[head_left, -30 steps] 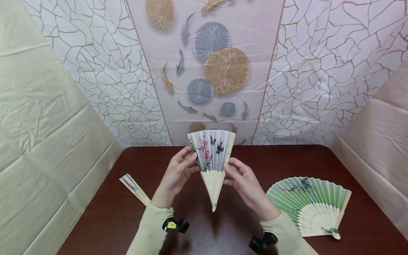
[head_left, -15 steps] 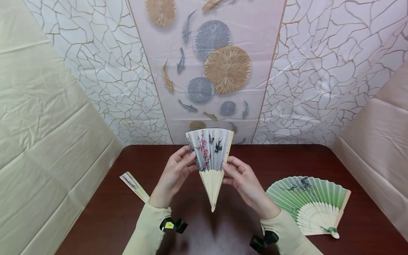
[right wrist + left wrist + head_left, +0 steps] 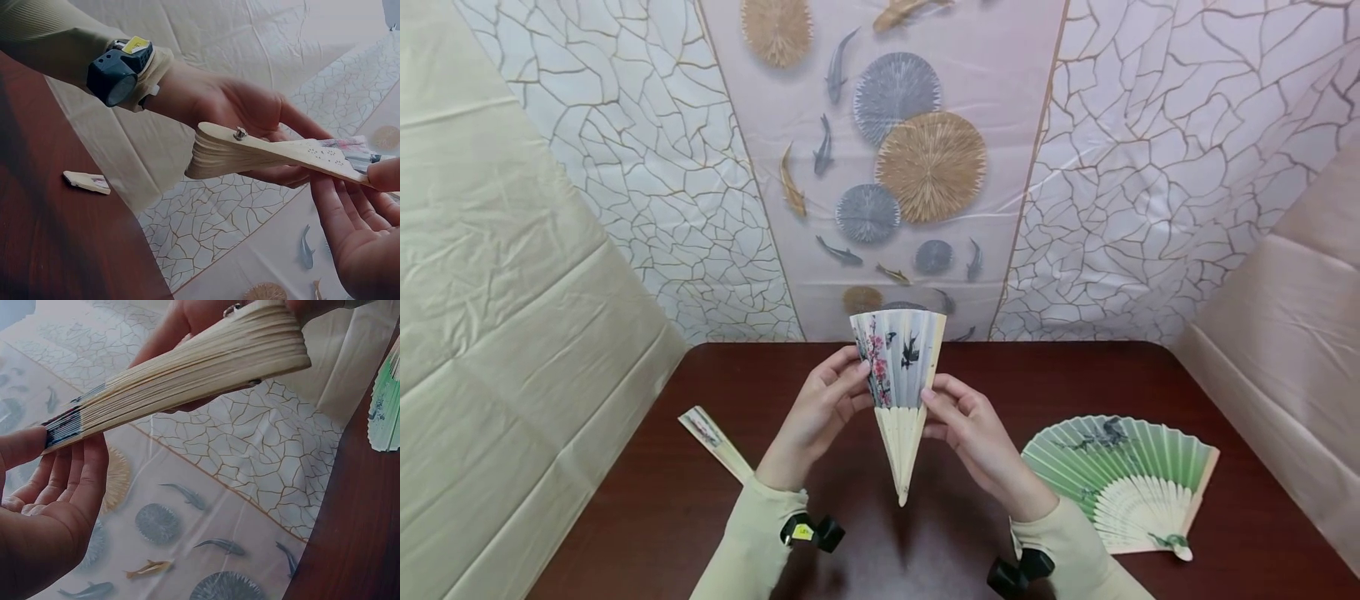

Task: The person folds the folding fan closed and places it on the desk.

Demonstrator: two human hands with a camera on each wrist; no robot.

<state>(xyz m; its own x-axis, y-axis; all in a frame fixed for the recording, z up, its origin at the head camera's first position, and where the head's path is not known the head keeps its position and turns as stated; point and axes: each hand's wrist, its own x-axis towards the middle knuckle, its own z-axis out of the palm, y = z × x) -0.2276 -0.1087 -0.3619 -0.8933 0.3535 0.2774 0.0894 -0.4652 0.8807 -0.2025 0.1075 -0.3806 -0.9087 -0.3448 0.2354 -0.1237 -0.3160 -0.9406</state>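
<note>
Between my hands, above the table, I hold a partly spread folding fan (image 3: 901,367) with pink blossoms and dark birds on pale grey fabric; its pivot end points down toward me. My left hand (image 3: 822,408) pinches the fan's left edge, thumb in front and fingers behind. On the opposite edge, my right hand (image 3: 976,433) pinches the outer rib the same way. In the left wrist view, the ribs of the fan (image 3: 187,369) are stacked closely near the pivot. The right wrist view shows the metal pivot pin on the fan (image 3: 262,147).
A spread green fan (image 3: 1123,479) lies on the dark red table (image 3: 737,375) at the right, partly behind my right forearm. At the left lies a folded fan (image 3: 717,443), its lower end hidden by my left arm. A patterned cloth (image 3: 700,208) hangs behind the table.
The fan in my hands has become narrower, its left edge moving inward to the right. Both hands are slightly closer together and keep their pinch.
</note>
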